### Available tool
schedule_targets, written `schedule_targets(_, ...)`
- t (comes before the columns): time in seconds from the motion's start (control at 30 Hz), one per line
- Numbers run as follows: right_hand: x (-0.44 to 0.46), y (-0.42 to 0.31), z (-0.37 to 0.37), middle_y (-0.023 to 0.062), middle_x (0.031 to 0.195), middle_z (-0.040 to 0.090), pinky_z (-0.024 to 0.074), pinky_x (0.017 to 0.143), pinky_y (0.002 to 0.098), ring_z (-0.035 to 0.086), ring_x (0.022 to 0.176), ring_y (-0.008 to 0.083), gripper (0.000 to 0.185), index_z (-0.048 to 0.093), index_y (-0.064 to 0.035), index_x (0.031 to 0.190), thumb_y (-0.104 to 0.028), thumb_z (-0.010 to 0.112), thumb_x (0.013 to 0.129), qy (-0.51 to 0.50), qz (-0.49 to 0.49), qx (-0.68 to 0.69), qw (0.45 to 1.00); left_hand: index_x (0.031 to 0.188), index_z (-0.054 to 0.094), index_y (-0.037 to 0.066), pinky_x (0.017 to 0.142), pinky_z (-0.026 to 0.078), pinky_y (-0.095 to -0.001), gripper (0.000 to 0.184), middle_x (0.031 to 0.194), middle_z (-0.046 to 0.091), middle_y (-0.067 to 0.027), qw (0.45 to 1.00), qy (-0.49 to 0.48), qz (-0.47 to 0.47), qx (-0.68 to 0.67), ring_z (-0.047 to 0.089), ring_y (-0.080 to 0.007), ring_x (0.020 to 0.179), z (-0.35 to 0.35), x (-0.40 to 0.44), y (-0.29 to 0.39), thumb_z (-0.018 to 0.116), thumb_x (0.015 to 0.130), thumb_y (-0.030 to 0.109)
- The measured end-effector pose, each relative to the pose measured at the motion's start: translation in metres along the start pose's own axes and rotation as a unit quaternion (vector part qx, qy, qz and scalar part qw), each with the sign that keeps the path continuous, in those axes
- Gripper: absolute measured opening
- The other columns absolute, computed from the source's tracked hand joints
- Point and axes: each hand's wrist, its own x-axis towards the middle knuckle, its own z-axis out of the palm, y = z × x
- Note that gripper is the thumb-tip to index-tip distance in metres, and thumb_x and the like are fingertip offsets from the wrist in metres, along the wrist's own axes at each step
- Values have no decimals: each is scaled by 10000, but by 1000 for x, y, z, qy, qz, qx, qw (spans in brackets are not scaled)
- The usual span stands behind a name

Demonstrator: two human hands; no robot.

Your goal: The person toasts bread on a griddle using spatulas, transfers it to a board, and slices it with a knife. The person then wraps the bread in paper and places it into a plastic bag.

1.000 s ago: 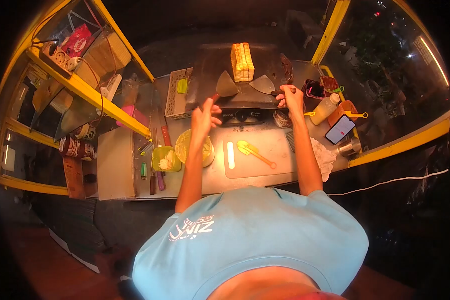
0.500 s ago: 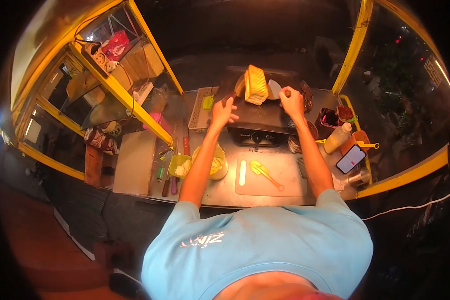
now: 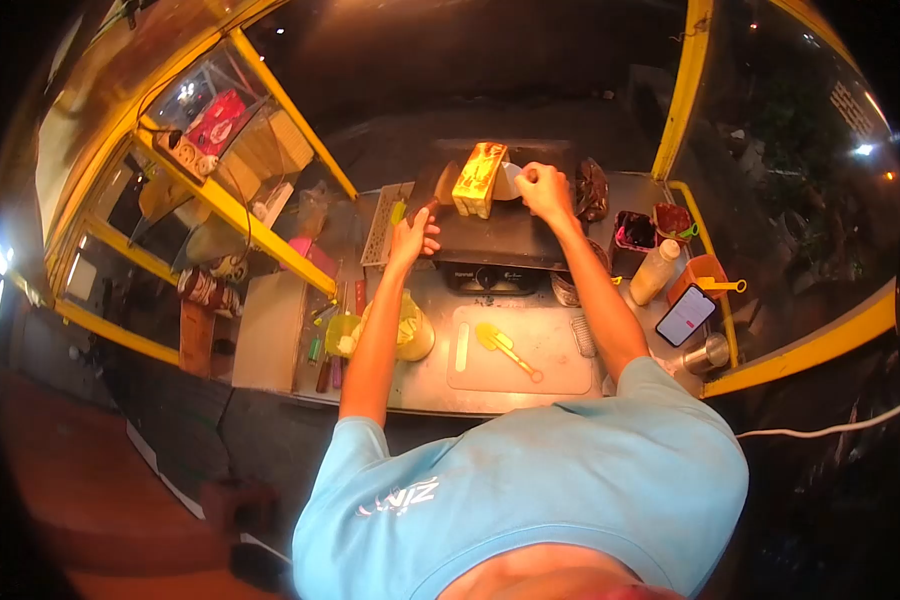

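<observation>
A block of bread [image 3: 481, 180] with a browned, glossy face stands tilted on the dark griddle [image 3: 500, 238]. My right hand [image 3: 545, 192] is closed round the handle of a metal scraper [image 3: 508, 182], whose blade is at the bread's right side. To the left of the bread, my left hand [image 3: 413, 237] grips a second scraper [image 3: 444, 183], its blade angled up beside the loaf. Below the griddle, a yellow spatula with an orange handle [image 3: 510, 352] lies on a cutting board [image 3: 467, 377].
A cream bottle [image 3: 655, 272], a phone [image 3: 685, 314], a metal cup [image 3: 707, 354] and red sauce tubs [image 3: 672, 221] stand at right. At left are a yellow tub [image 3: 416, 332], a perforated basket [image 3: 383, 226] and a yellow frame post [image 3: 235, 208].
The bread has gone from upright to tilted, and its browned face now shows. Both scrapers have moved in against its sides. The camera view has shifted too.
</observation>
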Motion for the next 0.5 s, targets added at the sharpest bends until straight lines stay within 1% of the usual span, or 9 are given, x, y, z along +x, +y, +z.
schedule_targets(0.03,-2,-6,-12,94,627,683,514,479,291,634,466,160,268,697,4,868,-238,583,865,-51,76,76,993,1152,608,-1,446,488,-248,496,856,674,-113,1000,1,-3,7,631,-142,522,0,-2,-4,518,980,455)
schedule_targets(0.07,2,2,-15,95,616,678,495,439,279,620,445,157,265,684,3,829,-241,585,862,-72,122,61,988,1126,606,-22,442,483,-251,512,835,674,-110,1000,5,-1,6,624,-141,511,2,-1,-8,523,976,460)
schedule_targets(0.1,6,10,-18,97,609,675,473,411,261,608,428,150,251,671,-1,807,-231,587,861,-89,144,51,984,1126,606,-22,442,483,-251,512,835,674,-110,1000,12,-5,3,624,-141,511,5,-5,-7,523,976,460)
schedule_targets(0.17,14,30,-11,95,612,674,473,417,269,603,424,143,250,661,0,794,-226,577,860,-110,210,115,965,1097,607,-36,448,482,-249,516,818,673,-106,999,37,-6,-13,624,-141,512,18,-13,-1,525,976,459)
schedule_targets(0.3,25,39,0,91,616,674,496,458,294,612,436,148,226,671,-14,838,-217,573,850,-125,195,162,959,1096,618,-29,459,483,-249,530,792,671,-99,999,37,-14,-11,616,-139,512,42,-26,-1,516,975,477)
schedule_targets(0.37,16,-7,-19,82,607,663,518,509,308,618,438,159,205,675,-27,874,-201,575,830,-109,55,46,991,1068,638,-14,453,476,-249,513,775,672,-97,998,48,-10,-41,604,-135,501,49,-37,7,516,974,476)
schedule_targets(0.4,18,-8,-18,102,668,682,543,602,347,681,561,236,196,678,-54,915,-197,589,813,-84,-37,-35,995,1050,650,-8,454,475,-249,503,760,675,-94,997,69,-5,-40,600,-131,497,49,-37,7,519,971,472)
schedule_targets(0.43,17,-6,-22,102,668,682,543,602,347,681,561,236,196,678,-54,915,-197,589,813,-85,-37,-35,995,1032,662,-2,454,474,-249,494,746,679,-92,996,87,-1,-38,596,-127,493,50,-37,7,522,969,468)
schedule_targets(0.5,5,-2,-37,121,761,702,549,694,395,705,735,314,192,677,-76,919,-211,601,805,-60,-109,-126,984,1015,672,1,451,467,-259,492,729,681,-88,994,113,10,8,595,-128,490,51,-34,7,522,966,467)
